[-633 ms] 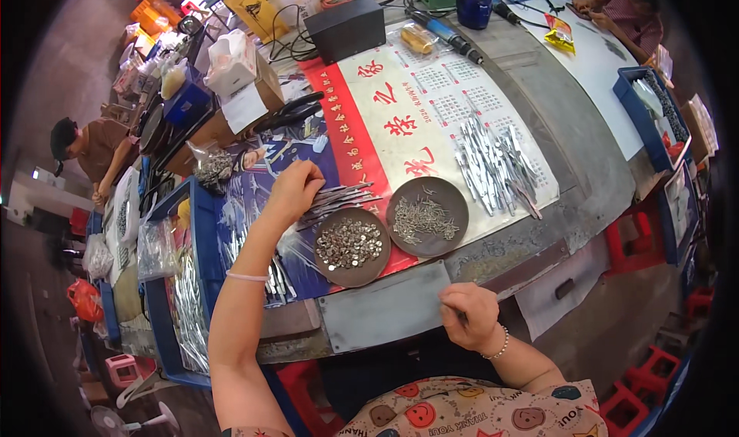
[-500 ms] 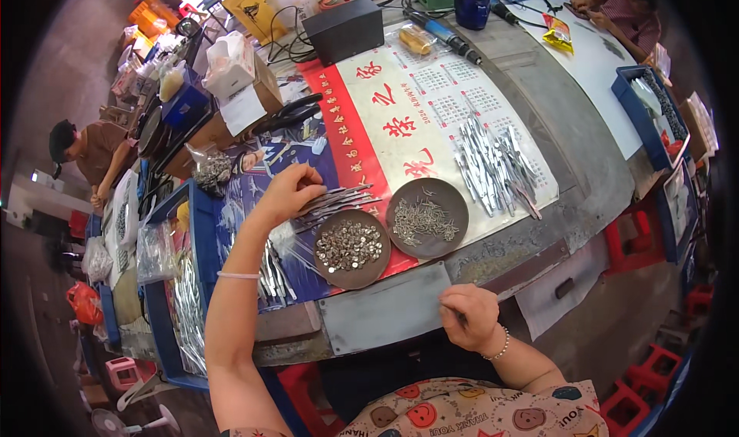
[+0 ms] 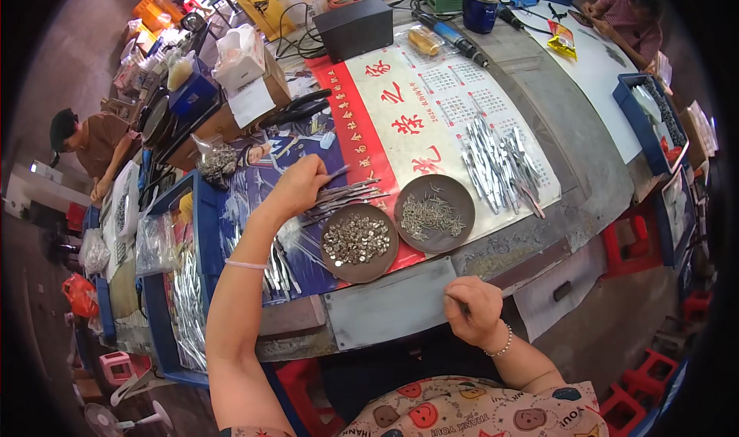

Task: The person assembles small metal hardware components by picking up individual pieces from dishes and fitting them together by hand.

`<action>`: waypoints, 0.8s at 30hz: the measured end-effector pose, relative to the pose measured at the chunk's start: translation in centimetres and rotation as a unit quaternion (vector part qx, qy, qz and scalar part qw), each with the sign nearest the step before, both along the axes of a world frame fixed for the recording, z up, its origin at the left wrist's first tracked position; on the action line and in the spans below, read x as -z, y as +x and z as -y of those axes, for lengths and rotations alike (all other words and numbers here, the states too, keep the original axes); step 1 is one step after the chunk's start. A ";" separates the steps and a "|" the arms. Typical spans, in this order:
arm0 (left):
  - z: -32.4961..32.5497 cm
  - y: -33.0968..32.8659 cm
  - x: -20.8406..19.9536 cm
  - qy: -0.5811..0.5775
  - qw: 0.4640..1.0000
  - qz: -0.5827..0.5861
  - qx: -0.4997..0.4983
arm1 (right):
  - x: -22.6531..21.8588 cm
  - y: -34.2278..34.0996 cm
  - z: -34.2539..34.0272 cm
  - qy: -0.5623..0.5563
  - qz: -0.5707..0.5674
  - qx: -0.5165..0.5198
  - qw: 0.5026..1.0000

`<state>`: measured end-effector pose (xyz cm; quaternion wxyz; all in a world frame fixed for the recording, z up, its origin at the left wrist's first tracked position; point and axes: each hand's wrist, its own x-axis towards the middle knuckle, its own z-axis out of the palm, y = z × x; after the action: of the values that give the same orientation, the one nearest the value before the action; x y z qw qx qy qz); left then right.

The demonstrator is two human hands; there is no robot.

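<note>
My left hand [image 3: 299, 188] pinches one end of a slim metal strip [image 3: 339, 172], blurred, just above a row of similar dark grey strips [image 3: 346, 197] on the poster. Just nearer than that row stands a round brown dish [image 3: 359, 275] of small shiny round metal pieces [image 3: 356, 239]. A second brown dish [image 3: 439, 246], touching or nearly touching it on the right, holds many short thin metal pins [image 3: 433, 217]. My right hand [image 3: 473, 310] is curled closed above the bench's front edge; a dark spot shows between its fingers, too small to name.
A pile of silvery strips [image 3: 500, 166] lies on the calendar poster [image 3: 408, 91] to the right. More strips fill a blue tray [image 3: 209, 245] at the left. Farther back are a black box [image 3: 354, 31], a blue handheld tool [image 3: 454, 41] and a dark blue jar [image 3: 479, 10]. Two people work nearby.
My left hand has risen slightly away from the row, and a strip now sticks out from its fingertips. My right hand stays curled in nearly the same place. The view has shifted slightly.
</note>
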<state>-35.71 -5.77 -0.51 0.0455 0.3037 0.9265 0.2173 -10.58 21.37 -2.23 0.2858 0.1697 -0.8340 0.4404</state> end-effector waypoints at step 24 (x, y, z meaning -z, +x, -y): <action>-3.2 32.8 -4.9 0.741 0.461 0.484 -0.061 | -18.5 8.4 4.7 -0.273 0.306 -0.617 0.671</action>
<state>-2.88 -2.59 4.35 0.2313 0.0117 0.2630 0.9366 -2.18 16.66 16.27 -0.2891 0.4155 -0.4223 0.7520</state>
